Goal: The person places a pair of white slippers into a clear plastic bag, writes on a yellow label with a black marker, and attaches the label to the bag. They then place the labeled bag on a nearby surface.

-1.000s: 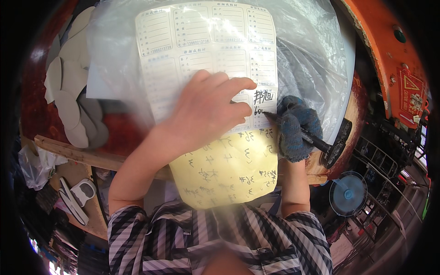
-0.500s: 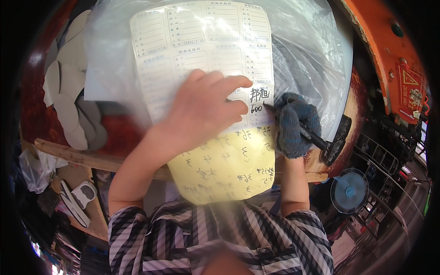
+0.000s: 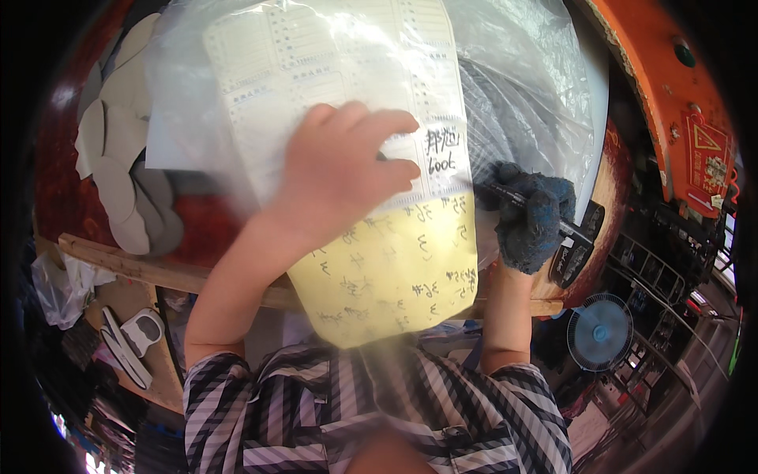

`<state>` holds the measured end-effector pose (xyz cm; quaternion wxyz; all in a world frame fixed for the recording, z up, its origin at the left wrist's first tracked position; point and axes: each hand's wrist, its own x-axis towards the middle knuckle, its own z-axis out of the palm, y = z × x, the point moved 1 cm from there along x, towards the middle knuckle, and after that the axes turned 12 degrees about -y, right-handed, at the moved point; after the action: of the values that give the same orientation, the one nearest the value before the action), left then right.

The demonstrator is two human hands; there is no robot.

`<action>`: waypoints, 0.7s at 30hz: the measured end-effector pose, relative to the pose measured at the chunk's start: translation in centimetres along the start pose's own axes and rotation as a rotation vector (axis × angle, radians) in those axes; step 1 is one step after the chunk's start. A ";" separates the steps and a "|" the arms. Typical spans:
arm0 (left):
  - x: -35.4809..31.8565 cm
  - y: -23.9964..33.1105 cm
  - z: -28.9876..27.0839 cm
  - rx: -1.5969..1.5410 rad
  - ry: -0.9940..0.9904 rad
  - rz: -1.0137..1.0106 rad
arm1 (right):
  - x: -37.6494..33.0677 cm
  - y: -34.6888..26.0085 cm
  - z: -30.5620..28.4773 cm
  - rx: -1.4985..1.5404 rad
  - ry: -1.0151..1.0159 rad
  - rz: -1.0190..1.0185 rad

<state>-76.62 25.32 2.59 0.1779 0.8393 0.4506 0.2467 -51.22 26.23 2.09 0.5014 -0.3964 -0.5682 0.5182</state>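
Observation:
A sheet of white printed labels [image 3: 355,75], its lower part a yellow backing [image 3: 387,276] with handwriting, lies over a clear plastic bag [image 3: 521,79]. My bare left hand [image 3: 339,162] rests on the sheet, index finger and thumb spread apart, the other fingers bent. A small dark spot shows between them; I cannot make out what it is. In a dark knitted glove, my right hand [image 3: 533,217] grips a black marker [image 3: 505,192] just right of the sheet, its tip apart from the label. Black handwriting [image 3: 442,152] stands on the label beside my left fingertips.
Grey oval pieces [image 3: 118,186] are stacked on the dark red table [image 3: 209,225] at left. A black object [image 3: 572,249] lies by the right edge. Orange machinery [image 3: 671,87] stands at right, a blue fan [image 3: 600,332] below it. White sole-shaped pieces [image 3: 142,336] lie lower left.
My right hand has drawn the marker off the label and to the right. The writing has gained a stroke. The sheet and my left hand have shifted slightly up and left.

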 end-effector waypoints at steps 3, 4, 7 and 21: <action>-0.1 -0.2 -0.3 0.087 0.029 -0.007 | 0.5 -0.6 0.8 0.024 0.001 0.016; -0.1 -0.1 -0.3 0.118 0.035 -0.011 | 0.6 -0.8 1.2 0.033 -0.024 0.006; -0.2 0.3 0.0 0.097 0.024 -0.051 | 0.8 -0.9 2.2 0.046 -0.165 -0.039; -0.1 0.1 0.2 -0.029 -0.015 0.002 | 1.3 -0.7 3.1 -0.495 -0.366 -0.051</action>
<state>-76.45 25.13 2.42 0.1934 0.8390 0.4446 0.2471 -54.49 26.81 3.16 0.2919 -0.3923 -0.7678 0.4139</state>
